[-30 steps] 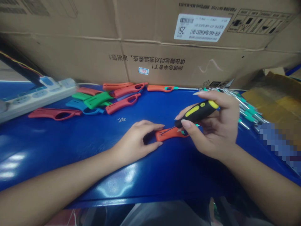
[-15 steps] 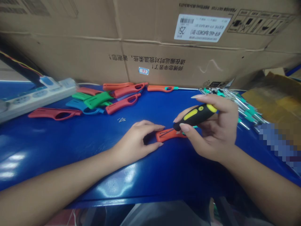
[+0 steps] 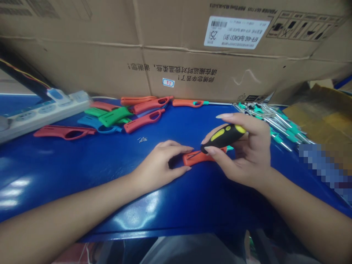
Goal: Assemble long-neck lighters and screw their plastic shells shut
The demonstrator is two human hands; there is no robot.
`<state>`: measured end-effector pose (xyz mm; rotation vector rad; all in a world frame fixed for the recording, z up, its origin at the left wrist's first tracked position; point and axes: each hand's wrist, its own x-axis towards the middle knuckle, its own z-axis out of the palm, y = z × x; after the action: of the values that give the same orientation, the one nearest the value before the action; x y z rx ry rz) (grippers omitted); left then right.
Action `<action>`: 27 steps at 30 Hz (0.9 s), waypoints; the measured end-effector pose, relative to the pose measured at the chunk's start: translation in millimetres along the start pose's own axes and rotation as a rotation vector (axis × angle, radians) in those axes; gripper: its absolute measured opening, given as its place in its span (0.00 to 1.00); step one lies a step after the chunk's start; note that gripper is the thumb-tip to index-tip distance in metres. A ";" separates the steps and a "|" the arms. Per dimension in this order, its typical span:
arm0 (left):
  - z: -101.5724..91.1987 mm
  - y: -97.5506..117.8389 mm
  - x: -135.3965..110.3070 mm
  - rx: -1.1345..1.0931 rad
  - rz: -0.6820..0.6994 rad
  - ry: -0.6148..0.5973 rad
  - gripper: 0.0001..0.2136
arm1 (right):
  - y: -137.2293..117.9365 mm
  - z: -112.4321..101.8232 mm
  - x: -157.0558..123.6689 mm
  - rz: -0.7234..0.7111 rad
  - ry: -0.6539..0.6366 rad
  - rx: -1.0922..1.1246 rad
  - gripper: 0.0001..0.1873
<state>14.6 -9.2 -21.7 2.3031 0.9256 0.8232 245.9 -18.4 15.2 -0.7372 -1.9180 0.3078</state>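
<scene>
An orange lighter casing [image 3: 195, 158] lies flat on the blue table, partly hidden by my right hand; a bit of green shows at its right end. My left hand [image 3: 158, 161] steadies its left end between thumb and fingers. In my right hand [image 3: 249, 152] is a black and yellow screwdriver [image 3: 225, 136], tilted, with its thin shaft reaching down to the casing's left part. Whether the tip sits in a screw is too small to tell. Beyond my left hand lies a small heap of screws [image 3: 142, 139].
Red, green and blue lighter casings [image 3: 115, 116] lie at the back left, near a white power strip [image 3: 44, 112]. An orange lighter with a metal tube [image 3: 189, 103] lies before the cardboard box [image 3: 110, 69]. Several metal tubes with green parts [image 3: 286, 126] are heaped at right.
My right hand has shifted a little left and the screwdriver handle has tipped lower. My left hand and the casing have hardly moved.
</scene>
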 end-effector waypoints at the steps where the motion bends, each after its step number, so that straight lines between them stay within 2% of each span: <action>1: 0.5 0.4 0.7 -0.003 -0.002 0.002 0.19 | 0.1 -0.3 1.4 -0.028 -0.001 -0.038 0.32; 5: 3.8 0.7 4.0 -0.008 0.012 0.000 0.18 | -3.5 -6.3 13.9 -0.116 -0.068 -0.150 0.30; 9: 9.4 1.1 7.9 -0.017 0.040 -0.017 0.19 | -6.7 -20.1 33.2 0.013 -0.297 -0.136 0.32; 11: 12.2 3.9 11.4 -0.001 0.062 -0.054 0.18 | -4.7 -25.6 41.4 0.037 -0.342 -0.173 0.29; 14: 16.0 11.0 19.5 0.042 0.112 -0.121 0.15 | -0.2 -28.2 47.7 -0.079 -0.254 -0.402 0.25; 16: 18.7 15.1 25.5 0.059 0.126 -0.144 0.13 | 0.9 -27.4 47.3 -0.162 -0.190 -0.468 0.24; 18: 21.5 16.6 29.9 0.068 0.123 -0.151 0.12 | 0.0 -26.7 44.2 -0.176 -0.184 -0.383 0.22; 21: 25.1 14.4 31.7 0.092 0.134 -0.149 0.14 | -1.1 -27.9 37.7 -0.122 -0.160 -0.263 0.23; 25: 25.6 11.7 29.1 0.167 0.173 -0.176 0.16 | 2.0 -31.2 31.9 -0.244 0.028 -0.412 0.19; 27: 24.4 12.0 28.1 0.162 0.161 -0.191 0.16 | 3.1 -30.8 31.3 -0.205 0.001 -0.348 0.18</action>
<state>53.0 -1.7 -20.9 2.5715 0.7545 0.5960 264.9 0.0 50.4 -0.7549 -2.0506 -0.1576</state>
